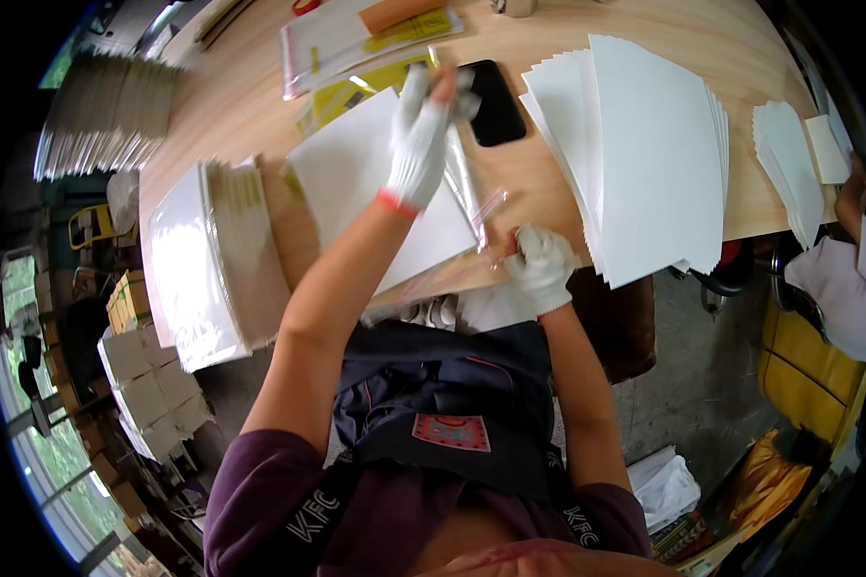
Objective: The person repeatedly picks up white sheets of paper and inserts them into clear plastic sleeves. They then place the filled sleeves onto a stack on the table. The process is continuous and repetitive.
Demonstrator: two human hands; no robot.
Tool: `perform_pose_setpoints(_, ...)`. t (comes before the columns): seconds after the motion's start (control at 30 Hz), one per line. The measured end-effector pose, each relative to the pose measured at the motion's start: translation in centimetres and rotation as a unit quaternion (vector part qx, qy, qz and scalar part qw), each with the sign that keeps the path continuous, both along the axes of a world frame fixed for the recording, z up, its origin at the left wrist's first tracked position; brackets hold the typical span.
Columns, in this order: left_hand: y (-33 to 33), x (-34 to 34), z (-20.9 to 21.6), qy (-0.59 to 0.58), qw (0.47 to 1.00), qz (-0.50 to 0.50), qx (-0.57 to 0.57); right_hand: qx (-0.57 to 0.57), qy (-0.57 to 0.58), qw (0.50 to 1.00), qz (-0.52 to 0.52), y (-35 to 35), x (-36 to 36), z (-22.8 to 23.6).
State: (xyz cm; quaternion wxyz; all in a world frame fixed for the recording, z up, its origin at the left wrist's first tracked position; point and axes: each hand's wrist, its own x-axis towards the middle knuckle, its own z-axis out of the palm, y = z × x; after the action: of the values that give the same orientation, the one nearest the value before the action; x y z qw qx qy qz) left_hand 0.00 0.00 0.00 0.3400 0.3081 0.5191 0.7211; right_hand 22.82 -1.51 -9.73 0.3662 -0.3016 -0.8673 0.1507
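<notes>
A white sheet [346, 178] lies slanted on the table in front of me, with a clear plastic bag [473, 197] around or beneath it; I cannot tell which. My left hand [421, 144], in a white glove with a red cuff and some bare fingertips, is over the sheet's far part. Its fingers are apart and slightly blurred, and nothing shows in them. At the table's near edge my right hand [541, 267], also gloved, is closed on the bag's near right corner. Just right of my left hand lies a black phone [494, 104].
Fanned white sheets [656, 159] lie to the right, with a smaller pile [789, 163] beyond. Stacked bagged sheets [197, 269] stand at the left edge, another stack [106, 115] farther back. Yellow-printed plastic packaging [342, 99] lies at the back. A person's arm [852, 202] shows far right.
</notes>
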Motion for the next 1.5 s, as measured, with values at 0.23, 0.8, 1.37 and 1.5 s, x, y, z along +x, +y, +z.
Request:
perform_pose_setpoints(0.23, -30.1, 4.6, -3.5, 0.056, 0.944, 0.086, -0.312, -0.039, -0.042, 0.997, -0.060, -1.0, 0.3, 1.1)
perform_pose_setpoints(0.8, -33.6, 2.4, -10.2, -0.169, 0.952, 0.034, -0.255, -0.337, -0.053, 0.927, 0.158, -18.4, -3.2, 7.3)
perform_pose_setpoints(1.37, -35.8, 1.2, -10.4, -0.133, 0.958, 0.018, -0.254, 0.120, -0.231, 0.924, 0.280, -15.5, -11.5, 3.4)
perform_pose_setpoints(1.5, -35.7, 1.3, -8.8, -0.068, 0.953, 0.050, -0.292, 0.131, -0.250, 0.917, 0.282, -15.5, -11.5, 3.4)
